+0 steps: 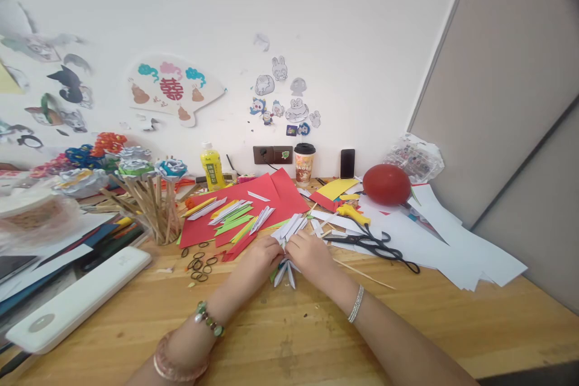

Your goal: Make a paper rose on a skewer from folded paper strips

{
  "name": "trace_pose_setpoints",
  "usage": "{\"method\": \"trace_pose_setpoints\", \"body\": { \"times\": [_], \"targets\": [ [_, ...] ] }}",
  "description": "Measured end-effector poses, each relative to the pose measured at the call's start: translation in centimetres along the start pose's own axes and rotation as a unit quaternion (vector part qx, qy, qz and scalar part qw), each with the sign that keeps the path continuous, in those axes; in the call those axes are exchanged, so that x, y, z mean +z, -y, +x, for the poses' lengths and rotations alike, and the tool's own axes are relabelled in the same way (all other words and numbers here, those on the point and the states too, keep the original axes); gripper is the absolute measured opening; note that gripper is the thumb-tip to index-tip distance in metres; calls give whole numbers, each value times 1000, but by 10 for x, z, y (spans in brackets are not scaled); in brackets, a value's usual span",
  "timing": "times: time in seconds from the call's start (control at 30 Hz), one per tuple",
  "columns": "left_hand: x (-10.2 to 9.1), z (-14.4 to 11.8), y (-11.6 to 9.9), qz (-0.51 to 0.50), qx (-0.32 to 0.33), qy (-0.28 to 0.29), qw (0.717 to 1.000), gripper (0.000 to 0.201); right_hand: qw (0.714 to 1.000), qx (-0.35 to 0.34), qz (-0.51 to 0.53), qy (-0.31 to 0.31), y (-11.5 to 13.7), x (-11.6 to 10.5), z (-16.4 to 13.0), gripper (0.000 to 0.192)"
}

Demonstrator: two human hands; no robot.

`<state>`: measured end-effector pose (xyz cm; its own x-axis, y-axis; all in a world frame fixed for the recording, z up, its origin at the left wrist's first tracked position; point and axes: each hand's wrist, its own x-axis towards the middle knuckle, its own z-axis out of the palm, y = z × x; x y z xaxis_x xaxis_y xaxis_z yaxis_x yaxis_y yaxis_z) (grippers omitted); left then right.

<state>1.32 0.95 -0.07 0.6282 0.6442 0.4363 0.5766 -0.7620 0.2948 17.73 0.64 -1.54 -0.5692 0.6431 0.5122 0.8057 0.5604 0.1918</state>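
**Inspector A:** Holding the bundle of folded white paper strips point(289, 235) between both hands, we find it near the middle of the pale wooden counter point(316, 338), its ends fanning out above and below our fingers. Our left hand point(259, 258) is closed round the bundle's left side; our right hand point(311, 256) pinches the right side.

**Inspector B:** Agreed. In our judgement the grip should sit at the bundle's waist, so that the strips stay aligned and none slips out.

**Inspector A:** We note the small black elastic bands point(198, 264) lying loose just left of our left hand, within reach. One hand ought to keep the pinch firm if the other lets go.

**Inspector B:** The black-handled scissors point(375, 244) and the yellow glue gun point(353, 213) lie right of our hands, apart from them. The sheets of red paper point(253, 202) carrying loose coloured strips lie behind; we would keep the bundle off them.
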Motion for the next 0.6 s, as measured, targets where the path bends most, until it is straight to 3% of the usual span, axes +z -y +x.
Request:
{"method": "trace_pose_setpoints", "body": {
  "times": [0.6],
  "targets": [
    [2,2,2,0,19,-16,1000,16,1000,2,-3,4,0,4,-1,18]
  ]
}}
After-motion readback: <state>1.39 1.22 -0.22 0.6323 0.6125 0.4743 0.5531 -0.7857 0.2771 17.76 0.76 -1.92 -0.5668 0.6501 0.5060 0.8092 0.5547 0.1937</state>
